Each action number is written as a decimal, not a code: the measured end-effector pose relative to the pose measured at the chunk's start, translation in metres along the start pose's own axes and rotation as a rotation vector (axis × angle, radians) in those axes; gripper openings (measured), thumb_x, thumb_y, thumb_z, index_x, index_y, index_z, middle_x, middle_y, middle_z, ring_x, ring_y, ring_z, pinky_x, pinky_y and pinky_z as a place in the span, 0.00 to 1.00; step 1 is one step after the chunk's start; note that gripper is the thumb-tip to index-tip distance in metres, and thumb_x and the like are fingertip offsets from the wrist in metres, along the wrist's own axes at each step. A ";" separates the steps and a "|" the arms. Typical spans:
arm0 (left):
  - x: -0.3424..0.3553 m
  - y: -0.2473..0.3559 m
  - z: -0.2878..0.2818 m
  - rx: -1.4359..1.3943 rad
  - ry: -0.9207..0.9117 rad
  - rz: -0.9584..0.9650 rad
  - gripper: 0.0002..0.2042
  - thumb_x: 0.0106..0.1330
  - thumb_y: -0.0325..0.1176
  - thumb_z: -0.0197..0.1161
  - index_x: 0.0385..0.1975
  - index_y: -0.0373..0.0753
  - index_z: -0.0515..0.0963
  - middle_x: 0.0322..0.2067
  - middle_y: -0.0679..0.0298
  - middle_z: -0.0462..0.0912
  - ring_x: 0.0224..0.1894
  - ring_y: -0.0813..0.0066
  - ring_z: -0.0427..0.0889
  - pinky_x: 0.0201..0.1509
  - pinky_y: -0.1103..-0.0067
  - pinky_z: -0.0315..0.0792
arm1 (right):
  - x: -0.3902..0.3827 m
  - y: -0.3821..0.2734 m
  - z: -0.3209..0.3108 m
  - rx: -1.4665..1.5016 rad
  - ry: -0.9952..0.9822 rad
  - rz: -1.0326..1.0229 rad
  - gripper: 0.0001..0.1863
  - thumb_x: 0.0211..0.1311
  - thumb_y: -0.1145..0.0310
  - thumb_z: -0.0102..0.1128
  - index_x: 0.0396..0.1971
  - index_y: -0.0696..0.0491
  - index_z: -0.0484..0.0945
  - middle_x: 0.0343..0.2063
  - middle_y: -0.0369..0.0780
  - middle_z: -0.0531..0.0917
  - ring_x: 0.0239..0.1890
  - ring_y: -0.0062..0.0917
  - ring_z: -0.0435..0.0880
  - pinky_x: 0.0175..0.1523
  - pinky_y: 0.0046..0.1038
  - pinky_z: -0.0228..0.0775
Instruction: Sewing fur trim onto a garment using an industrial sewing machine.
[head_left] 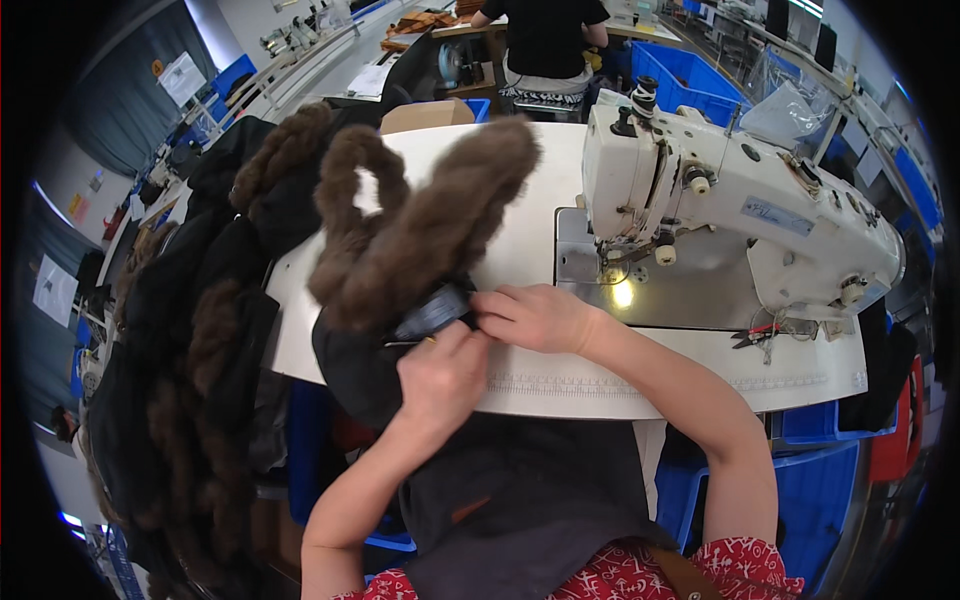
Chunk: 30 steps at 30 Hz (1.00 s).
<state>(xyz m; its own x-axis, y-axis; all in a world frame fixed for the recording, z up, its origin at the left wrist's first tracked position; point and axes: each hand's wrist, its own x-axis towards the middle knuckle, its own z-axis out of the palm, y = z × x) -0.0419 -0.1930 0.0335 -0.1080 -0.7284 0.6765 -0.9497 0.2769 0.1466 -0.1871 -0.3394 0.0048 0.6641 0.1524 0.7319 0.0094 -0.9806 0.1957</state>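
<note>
A black garment piece with thick brown fur trim lies over the left part of the white sewing table. Its fur stands up in a loop and a long roll, the upper end slightly blurred. My left hand is closed on the black cloth just below a shiny dark blue-grey patch. Touching the left one, my right hand pinches the garment's edge from the right; its fingertips are partly hidden by the cloth.
A white sewing machine stands to the right, its lamp lit. Thread snips lie by its base. More black, fur-trimmed garments are heaped at left. Blue bins stand below the table. A person sits beyond it.
</note>
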 end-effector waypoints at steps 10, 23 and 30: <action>0.021 0.030 0.086 -0.147 0.020 -0.072 0.03 0.55 0.23 0.70 0.29 0.37 0.86 0.26 0.62 0.79 0.30 0.59 0.81 0.35 0.64 0.74 | -0.079 0.017 -0.036 -0.106 -0.179 0.207 0.11 0.55 0.65 0.63 0.38 0.49 0.82 0.45 0.32 0.81 0.40 0.24 0.81 0.36 0.25 0.78; 0.024 0.034 0.088 -0.080 0.033 0.008 0.02 0.58 0.25 0.71 0.29 0.36 0.86 0.27 0.64 0.80 0.27 0.63 0.81 0.32 0.68 0.74 | -0.091 0.024 -0.117 1.114 0.181 1.683 0.10 0.69 0.73 0.54 0.41 0.64 0.78 0.22 0.42 0.82 0.12 0.16 0.69 0.17 0.25 0.58; 0.018 0.031 0.090 -0.101 0.017 -0.019 0.03 0.59 0.26 0.72 0.32 0.37 0.87 0.29 0.65 0.81 0.25 0.64 0.83 0.29 0.69 0.77 | -0.092 0.000 -0.104 0.818 0.297 1.552 0.11 0.74 0.68 0.56 0.37 0.59 0.83 0.19 0.37 0.83 0.18 0.15 0.77 0.24 0.22 0.66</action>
<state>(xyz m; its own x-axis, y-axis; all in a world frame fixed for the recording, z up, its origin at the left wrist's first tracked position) -0.0996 -0.2539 -0.0146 -0.0846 -0.7233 0.6853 -0.9168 0.3260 0.2308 -0.3262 -0.3411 0.0053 0.2801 -0.9599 0.0107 -0.0390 -0.0225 -0.9990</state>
